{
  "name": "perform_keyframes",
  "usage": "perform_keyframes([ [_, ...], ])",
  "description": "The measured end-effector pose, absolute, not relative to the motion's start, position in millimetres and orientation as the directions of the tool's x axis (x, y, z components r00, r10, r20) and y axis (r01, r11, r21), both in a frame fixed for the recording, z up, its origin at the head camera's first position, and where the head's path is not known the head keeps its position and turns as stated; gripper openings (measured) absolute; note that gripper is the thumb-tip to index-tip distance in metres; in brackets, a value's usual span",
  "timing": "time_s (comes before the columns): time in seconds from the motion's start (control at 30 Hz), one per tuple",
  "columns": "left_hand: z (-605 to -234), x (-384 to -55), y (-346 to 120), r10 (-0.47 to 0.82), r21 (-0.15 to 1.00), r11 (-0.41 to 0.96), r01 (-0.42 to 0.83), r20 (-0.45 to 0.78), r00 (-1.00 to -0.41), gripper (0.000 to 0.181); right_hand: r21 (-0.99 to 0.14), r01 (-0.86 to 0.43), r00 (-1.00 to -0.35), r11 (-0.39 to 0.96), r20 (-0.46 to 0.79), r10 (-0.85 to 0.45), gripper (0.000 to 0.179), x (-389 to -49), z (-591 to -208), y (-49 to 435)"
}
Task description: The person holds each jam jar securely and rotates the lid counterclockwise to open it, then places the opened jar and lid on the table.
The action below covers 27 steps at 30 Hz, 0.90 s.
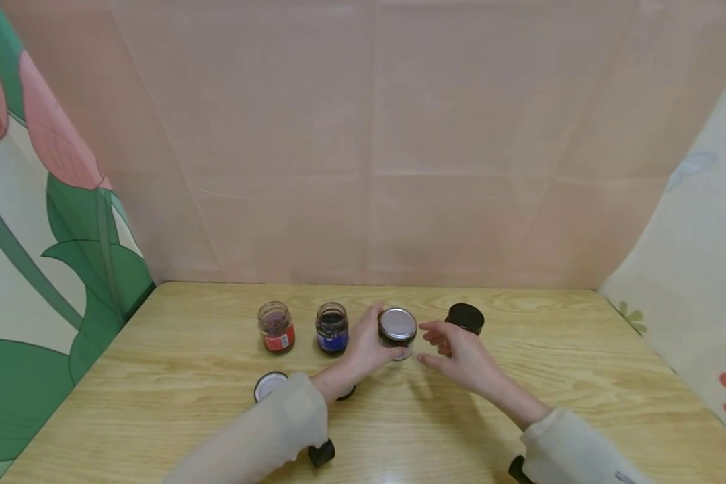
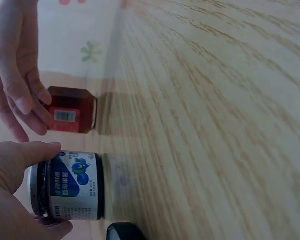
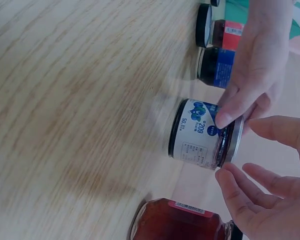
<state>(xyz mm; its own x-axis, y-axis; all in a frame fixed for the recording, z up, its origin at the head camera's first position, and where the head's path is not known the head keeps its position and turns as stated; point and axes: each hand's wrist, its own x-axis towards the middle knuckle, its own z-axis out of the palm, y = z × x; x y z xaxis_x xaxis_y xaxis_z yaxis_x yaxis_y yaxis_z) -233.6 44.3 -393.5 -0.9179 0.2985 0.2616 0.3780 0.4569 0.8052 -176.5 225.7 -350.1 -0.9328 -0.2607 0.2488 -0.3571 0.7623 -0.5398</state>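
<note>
The left hand (image 1: 366, 346) holds the silver-lidded jar (image 1: 397, 331) by its side, thumb and fingers curled round the glass, on the table (image 1: 520, 410) in mid-row. The right hand (image 1: 456, 353) hovers just beside it, fingers loosely spread, gripping nothing; its fingertips (image 3: 225, 182) sit close to the lid rim. To its right a black-lidded jar (image 1: 465, 318) stands capped. Left of it, the red-label jar (image 1: 275, 327) and blue-label jar (image 1: 331, 327) stand open, with a white lid (image 1: 269, 385) lying loose nearer the person. So I judge two jars are closed and two remain.
</note>
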Motion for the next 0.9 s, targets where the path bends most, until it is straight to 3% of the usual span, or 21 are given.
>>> perform_keyframes([
  [0.3, -407, -241, 49, 0.271, 0.835, 0.471, 0.286, 0.171, -0.947, 0.078, -0.558, -0.343, -0.939, 0.756, 0.24, -0.248, 0.043, -175, -353, 228],
  [0.9, -417, -241, 49, 0.294, 0.803, 0.493, 0.335, 0.208, -0.933, 0.074, -0.585, -0.338, -0.94, 0.737, 0.249, -0.234, 0.038, -174, -356, 227],
])
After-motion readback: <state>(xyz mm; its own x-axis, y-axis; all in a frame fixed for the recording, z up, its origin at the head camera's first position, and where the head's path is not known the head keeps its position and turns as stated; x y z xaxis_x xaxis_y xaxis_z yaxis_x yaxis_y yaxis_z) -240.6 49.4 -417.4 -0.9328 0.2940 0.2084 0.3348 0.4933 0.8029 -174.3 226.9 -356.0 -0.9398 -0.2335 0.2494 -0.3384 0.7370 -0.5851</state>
